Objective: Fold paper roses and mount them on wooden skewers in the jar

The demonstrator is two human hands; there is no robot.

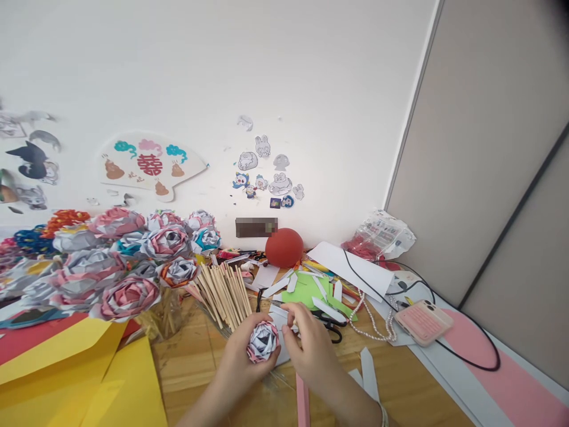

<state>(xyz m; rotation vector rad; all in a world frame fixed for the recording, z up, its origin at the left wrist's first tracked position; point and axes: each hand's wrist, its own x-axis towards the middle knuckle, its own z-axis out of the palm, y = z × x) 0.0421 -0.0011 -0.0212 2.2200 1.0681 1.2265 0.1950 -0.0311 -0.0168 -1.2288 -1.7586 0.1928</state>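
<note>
A small rolled paper flower (262,342), white with pink edges, is held in my left hand (246,350), whose fingers and thumb wrap round its sides. Just right of the flower is my right hand (306,335), its thumb and index finger pinched together; whatever they hold is too small to make out. Below my right hand a pink paper strip (303,400) reaches toward the table's front edge. Behind my hands lie black-handled scissors (333,326), partly hidden by my right hand.
Wooden sticks (224,290) stand bundled behind my left hand. Finished paper flowers (128,296) crowd the left, above yellow paper (133,379). Green paper scraps (306,287), a red balloon (284,248), a bead string (373,335), a cable and a phone (424,322) lie behind and right.
</note>
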